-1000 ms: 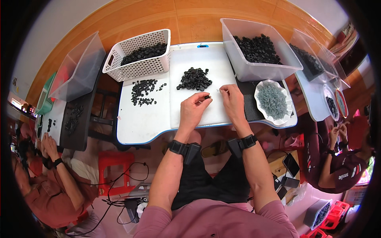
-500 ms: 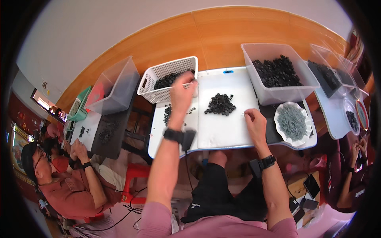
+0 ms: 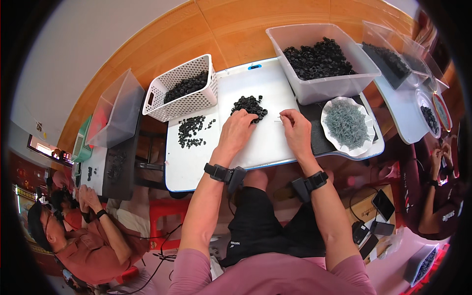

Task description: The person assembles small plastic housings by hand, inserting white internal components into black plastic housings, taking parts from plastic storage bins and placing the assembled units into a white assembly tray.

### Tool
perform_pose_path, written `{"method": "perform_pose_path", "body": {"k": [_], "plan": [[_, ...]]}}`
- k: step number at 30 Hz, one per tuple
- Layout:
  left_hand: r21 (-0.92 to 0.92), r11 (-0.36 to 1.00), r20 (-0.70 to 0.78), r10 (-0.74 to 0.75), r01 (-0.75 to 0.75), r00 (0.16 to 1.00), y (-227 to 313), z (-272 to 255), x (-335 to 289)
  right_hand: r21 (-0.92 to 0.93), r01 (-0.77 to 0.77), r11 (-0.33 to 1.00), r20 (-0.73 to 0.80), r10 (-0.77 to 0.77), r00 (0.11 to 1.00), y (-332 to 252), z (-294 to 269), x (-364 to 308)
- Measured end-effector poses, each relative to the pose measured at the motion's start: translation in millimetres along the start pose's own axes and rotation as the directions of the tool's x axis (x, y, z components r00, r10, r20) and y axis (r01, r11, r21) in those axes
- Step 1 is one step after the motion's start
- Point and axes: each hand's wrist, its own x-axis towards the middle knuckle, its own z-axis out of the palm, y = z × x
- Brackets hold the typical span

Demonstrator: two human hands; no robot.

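Hands (image 3: 236, 132) (image 3: 296, 132) palm-down beside black pile (image 3: 250, 105)

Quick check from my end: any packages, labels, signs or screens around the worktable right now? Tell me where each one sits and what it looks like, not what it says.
Brown cardboard box: on the floor at lower right, rectangular, dark print on its side.
Two dark devices: lying by that box, flat rectangles; whether their screens are lit cannot be told.
Blue label: far edge of the white table, small strip.
Lit panel: far left edge, bright and blurred.
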Motion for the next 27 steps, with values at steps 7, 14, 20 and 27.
{"method": "perform_pose_path", "body": {"k": [7, 14, 20, 27], "plan": [[0.006, 0.998, 0.111, -0.060, 0.060, 0.992, 1.3, -5.8, 11.1, -0.004, 0.028, 1.000, 0.006, -0.028, 1.000, -4.2, -0.8, 1.5], [-0.003, 0.999, 0.110, -0.037, 0.038, 0.993, 0.5, -4.6, 2.0, -0.004, 0.027, 1.000, 0.021, -0.027, 0.999, -2.7, -0.7, 0.8], [0.055, 0.990, 0.009, -0.132, 0.131, 0.991, 0.0, -8.3, -7.1, 0.031, -0.016, 0.999, 0.013, 0.015, 1.000, -3.9, 0.0, 3.1], [0.218, 0.974, -0.022, -0.055, 0.058, 0.998, 12.9, 7.6, 25.2, 0.029, 0.011, 1.000, -0.007, -0.011, 1.000, -0.4, 2.0, 1.0]]}}
